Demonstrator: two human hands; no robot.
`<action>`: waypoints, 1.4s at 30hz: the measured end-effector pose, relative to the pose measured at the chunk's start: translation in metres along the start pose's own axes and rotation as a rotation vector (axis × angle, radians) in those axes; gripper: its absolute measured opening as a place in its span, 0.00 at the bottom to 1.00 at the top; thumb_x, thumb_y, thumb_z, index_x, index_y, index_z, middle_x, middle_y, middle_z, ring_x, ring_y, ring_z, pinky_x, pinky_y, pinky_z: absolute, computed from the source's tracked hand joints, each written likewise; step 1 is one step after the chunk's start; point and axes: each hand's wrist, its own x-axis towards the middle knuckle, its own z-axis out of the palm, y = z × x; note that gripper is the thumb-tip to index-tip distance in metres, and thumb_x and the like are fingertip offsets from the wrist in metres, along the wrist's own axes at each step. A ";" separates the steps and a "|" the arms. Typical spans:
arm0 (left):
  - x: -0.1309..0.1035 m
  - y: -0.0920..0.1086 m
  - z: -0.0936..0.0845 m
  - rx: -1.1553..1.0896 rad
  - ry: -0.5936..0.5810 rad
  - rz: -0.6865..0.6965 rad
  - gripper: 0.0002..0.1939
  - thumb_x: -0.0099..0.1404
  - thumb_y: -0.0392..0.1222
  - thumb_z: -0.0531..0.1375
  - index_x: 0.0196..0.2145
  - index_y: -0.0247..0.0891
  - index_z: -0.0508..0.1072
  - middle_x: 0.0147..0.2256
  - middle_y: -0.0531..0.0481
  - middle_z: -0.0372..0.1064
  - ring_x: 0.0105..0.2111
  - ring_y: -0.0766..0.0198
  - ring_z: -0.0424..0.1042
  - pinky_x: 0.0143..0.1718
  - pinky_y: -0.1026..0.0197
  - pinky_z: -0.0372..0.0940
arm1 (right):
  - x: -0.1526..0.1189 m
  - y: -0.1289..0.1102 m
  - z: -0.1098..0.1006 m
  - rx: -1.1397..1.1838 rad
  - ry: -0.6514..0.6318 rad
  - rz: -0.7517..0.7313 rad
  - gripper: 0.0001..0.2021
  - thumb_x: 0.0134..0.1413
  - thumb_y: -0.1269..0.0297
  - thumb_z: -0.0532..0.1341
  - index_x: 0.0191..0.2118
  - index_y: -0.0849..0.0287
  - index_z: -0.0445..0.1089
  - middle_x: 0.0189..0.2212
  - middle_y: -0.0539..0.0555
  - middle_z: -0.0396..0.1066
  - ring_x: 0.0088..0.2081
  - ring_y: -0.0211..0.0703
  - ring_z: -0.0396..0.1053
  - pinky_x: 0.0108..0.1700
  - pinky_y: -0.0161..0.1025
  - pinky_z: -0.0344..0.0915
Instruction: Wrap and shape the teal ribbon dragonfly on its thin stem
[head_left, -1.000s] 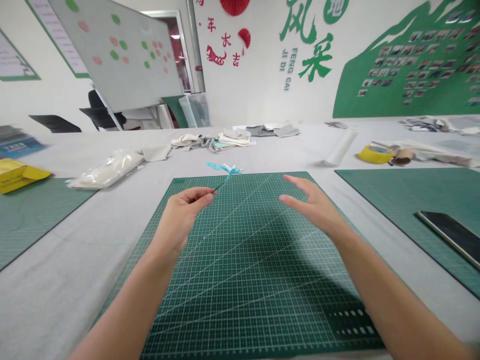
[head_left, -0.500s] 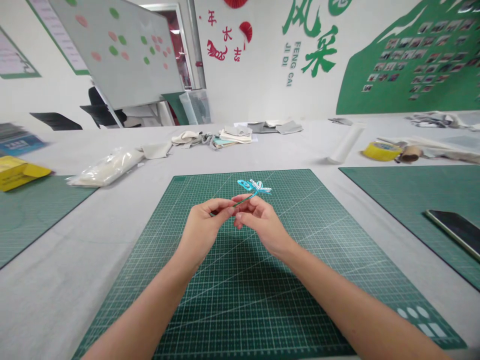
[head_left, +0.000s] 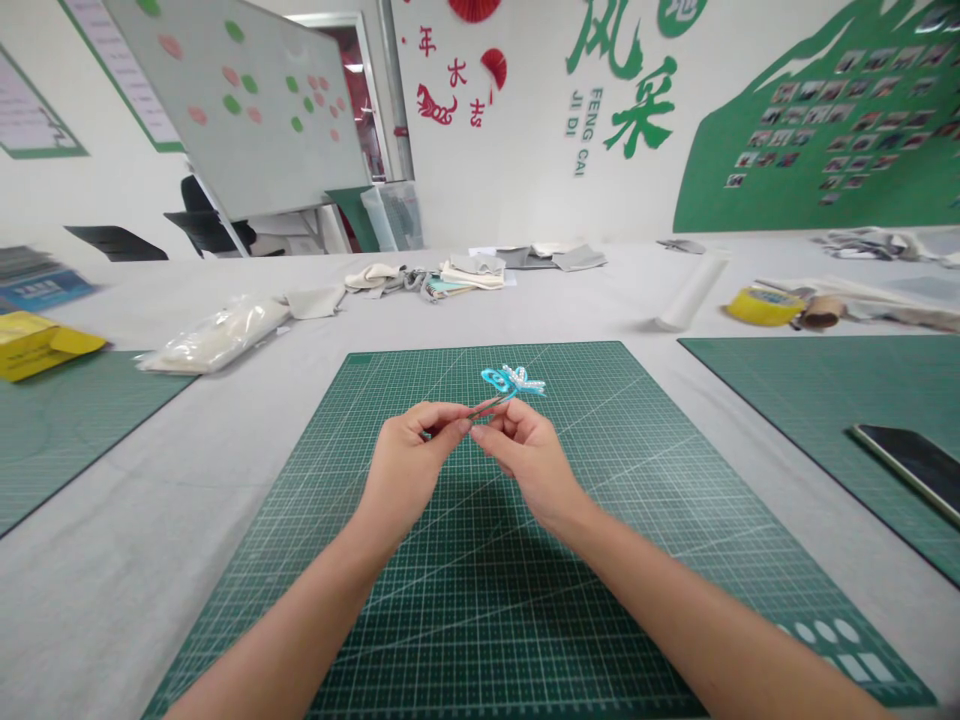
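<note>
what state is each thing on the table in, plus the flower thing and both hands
left hand: closed, pinching the stem
right hand: fingers curled at the stem
blue flower piece: held up, head tilted to the right
middle cutting mat: lying flat
phone: lying flat, screen dark
clear plastic bag: lying down, filled with something whitish
yellow tape roll: lying on the table
</note>
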 end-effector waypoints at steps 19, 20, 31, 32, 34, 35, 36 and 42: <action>-0.001 0.005 0.007 -0.167 -0.019 -0.147 0.07 0.58 0.42 0.64 0.34 0.39 0.80 0.27 0.52 0.72 0.25 0.68 0.62 0.28 0.63 0.57 | -0.003 -0.001 0.000 -0.086 0.156 -0.054 0.07 0.51 0.61 0.66 0.35 0.57 0.73 0.17 0.41 0.47 0.20 0.30 0.43 0.21 0.34 0.41; -0.002 0.005 0.008 -0.170 -0.027 -0.146 0.07 0.58 0.42 0.64 0.34 0.39 0.80 0.27 0.52 0.72 0.26 0.68 0.62 0.28 0.63 0.57 | -0.003 -0.001 0.001 -0.096 0.166 -0.056 0.08 0.51 0.60 0.66 0.35 0.58 0.73 0.16 0.41 0.47 0.20 0.30 0.43 0.21 0.34 0.41; -0.001 0.006 0.006 -0.363 -0.166 -0.291 0.07 0.58 0.41 0.64 0.32 0.35 0.77 0.28 0.52 0.71 0.26 0.69 0.65 0.32 0.63 0.61 | 0.002 -0.006 -0.009 0.010 0.095 0.034 0.08 0.48 0.60 0.67 0.31 0.59 0.73 0.16 0.43 0.56 0.17 0.28 0.43 0.18 0.34 0.37; -0.001 0.006 0.005 -0.419 -0.198 -0.329 0.07 0.58 0.41 0.64 0.33 0.34 0.77 0.29 0.51 0.72 0.27 0.69 0.67 0.34 0.63 0.62 | 0.003 -0.008 -0.011 0.025 0.084 0.046 0.08 0.48 0.60 0.67 0.32 0.59 0.73 0.16 0.42 0.55 0.17 0.28 0.42 0.18 0.34 0.36; 0.001 0.006 0.002 -0.504 -0.256 -0.398 0.08 0.58 0.40 0.64 0.35 0.34 0.77 0.31 0.49 0.73 0.28 0.69 0.69 0.35 0.63 0.64 | 0.003 -0.011 -0.015 0.051 0.058 0.073 0.08 0.48 0.60 0.67 0.32 0.59 0.73 0.16 0.42 0.54 0.16 0.27 0.41 0.18 0.34 0.35; 0.001 0.005 0.000 -0.531 -0.286 -0.424 0.08 0.58 0.40 0.65 0.36 0.34 0.77 0.31 0.49 0.74 0.28 0.70 0.69 0.34 0.64 0.64 | 0.004 -0.012 -0.017 0.059 0.044 0.084 0.08 0.48 0.60 0.67 0.32 0.59 0.73 0.15 0.41 0.54 0.16 0.27 0.41 0.18 0.34 0.35; 0.002 0.004 -0.001 -0.554 -0.323 -0.445 0.09 0.59 0.40 0.65 0.36 0.33 0.77 0.30 0.49 0.73 0.27 0.70 0.69 0.33 0.65 0.64 | 0.004 -0.013 -0.019 0.062 0.027 0.092 0.08 0.48 0.61 0.68 0.32 0.59 0.73 0.15 0.41 0.55 0.16 0.27 0.41 0.17 0.34 0.35; 0.002 0.001 -0.003 -0.676 -0.440 -0.513 0.07 0.60 0.39 0.65 0.34 0.32 0.76 0.27 0.51 0.70 0.23 0.75 0.65 0.24 0.70 0.60 | 0.003 -0.017 -0.020 0.013 -0.010 0.096 0.09 0.48 0.59 0.68 0.32 0.60 0.73 0.15 0.42 0.56 0.15 0.26 0.43 0.17 0.33 0.36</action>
